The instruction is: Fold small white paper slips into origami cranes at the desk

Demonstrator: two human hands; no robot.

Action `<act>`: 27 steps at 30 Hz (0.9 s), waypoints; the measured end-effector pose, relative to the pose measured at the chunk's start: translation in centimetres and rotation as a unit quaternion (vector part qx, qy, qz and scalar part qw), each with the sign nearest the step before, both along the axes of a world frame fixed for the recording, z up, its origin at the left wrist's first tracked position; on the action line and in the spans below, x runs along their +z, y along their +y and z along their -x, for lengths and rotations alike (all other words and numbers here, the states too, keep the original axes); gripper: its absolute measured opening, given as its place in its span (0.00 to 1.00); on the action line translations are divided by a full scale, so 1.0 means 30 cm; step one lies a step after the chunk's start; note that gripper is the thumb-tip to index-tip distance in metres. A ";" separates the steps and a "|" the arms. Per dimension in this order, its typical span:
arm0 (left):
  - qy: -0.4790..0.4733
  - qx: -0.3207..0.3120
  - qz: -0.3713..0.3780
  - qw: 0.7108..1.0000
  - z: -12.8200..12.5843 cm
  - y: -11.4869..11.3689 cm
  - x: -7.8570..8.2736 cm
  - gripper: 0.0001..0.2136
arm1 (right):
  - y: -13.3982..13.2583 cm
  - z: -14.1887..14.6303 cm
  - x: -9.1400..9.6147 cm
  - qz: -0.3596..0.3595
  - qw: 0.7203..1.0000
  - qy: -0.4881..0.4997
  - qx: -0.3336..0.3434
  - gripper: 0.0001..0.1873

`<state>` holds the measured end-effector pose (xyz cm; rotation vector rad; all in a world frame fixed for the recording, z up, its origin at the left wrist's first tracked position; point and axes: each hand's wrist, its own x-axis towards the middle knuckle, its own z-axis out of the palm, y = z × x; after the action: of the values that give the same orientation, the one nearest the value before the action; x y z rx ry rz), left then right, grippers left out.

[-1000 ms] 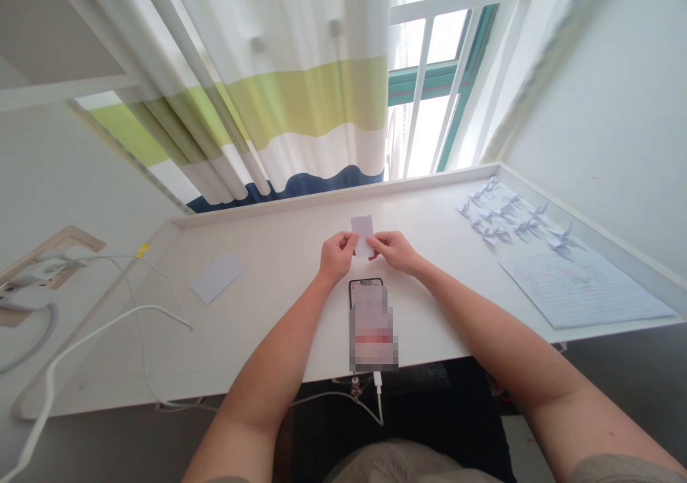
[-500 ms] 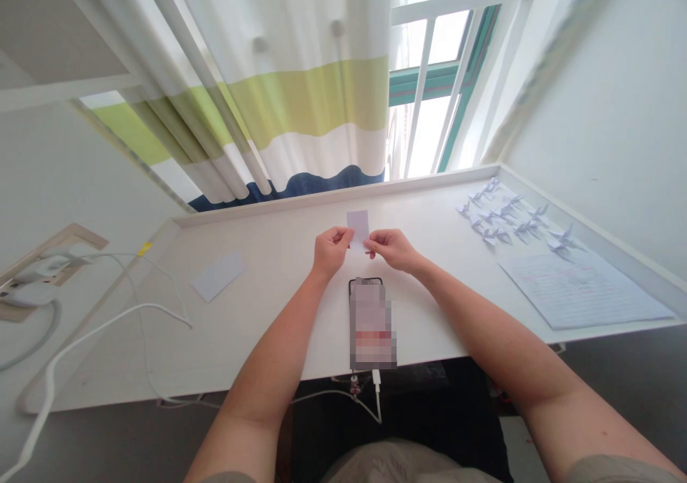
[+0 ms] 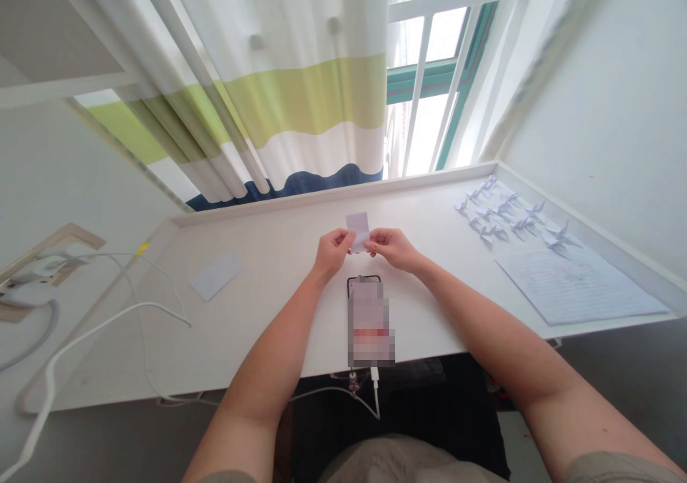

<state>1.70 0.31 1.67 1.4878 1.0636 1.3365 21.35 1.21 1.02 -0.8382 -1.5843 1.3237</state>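
Observation:
A small white piece of paper [image 3: 358, 224] is held up between my two hands, over the middle of the desk. My left hand [image 3: 333, 251] pinches its left edge between thumb and fingers. The lower right edge is gripped by my right hand [image 3: 391, 248], also in a pinch. Parts of the paper's lower half are hidden behind my fingertips. Just below my hands lies a phone [image 3: 368, 322], its screen blurred out and a white cable plugged into its near end.
Several folded paper cranes [image 3: 504, 215] stand at the desk's far right, behind written sheets [image 3: 580, 290]. A blank slip of paper [image 3: 217, 277] lies to the left. White cables [image 3: 96, 329] run from a wall socket [image 3: 48, 268]. A raised rim [image 3: 279, 202] borders the desk's back.
The paper's top edge has tipped slightly, and its lower part now shows more clearly between my fingers. My hands keep their pinch in nearly the same place. The view has shifted slightly.

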 end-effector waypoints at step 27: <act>0.035 0.061 -0.004 0.997 0.020 0.020 -0.029 0.16 | -0.035 0.024 -0.079 -0.155 0.927 -0.334 0.068 0.76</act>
<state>1.10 0.90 0.78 1.5065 1.2125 1.3826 20.61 0.16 -1.35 -1.0546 -2.3446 0.8693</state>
